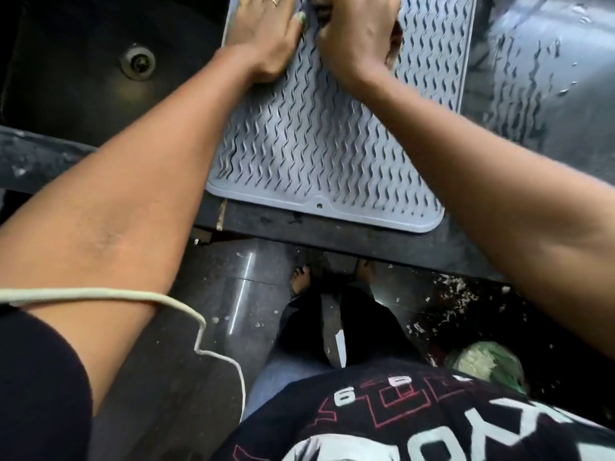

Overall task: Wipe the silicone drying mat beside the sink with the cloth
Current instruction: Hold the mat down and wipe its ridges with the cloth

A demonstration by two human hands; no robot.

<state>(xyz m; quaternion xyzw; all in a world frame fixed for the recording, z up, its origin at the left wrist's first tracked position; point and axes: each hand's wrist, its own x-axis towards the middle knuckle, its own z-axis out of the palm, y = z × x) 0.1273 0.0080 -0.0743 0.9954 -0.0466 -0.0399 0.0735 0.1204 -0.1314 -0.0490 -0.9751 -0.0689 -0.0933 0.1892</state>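
The grey silicone drying mat, ridged with wavy lines, lies on the dark counter just right of the sink. My left hand, a ring on one finger, presses flat on the mat's far left part. My right hand is curled over a dark cloth at the mat's far end. Only a small bunched bit of the cloth shows between my hands; my right hand hides the remainder. The mat's near edge, with its small hole, reaches almost to the counter's front.
The dark sink basin with its metal drain is at the left. Wet counter lies right of the mat. Below the counter's front edge are the littered floor, my bare feet and a green-white bundle. A white cord crosses my left arm.
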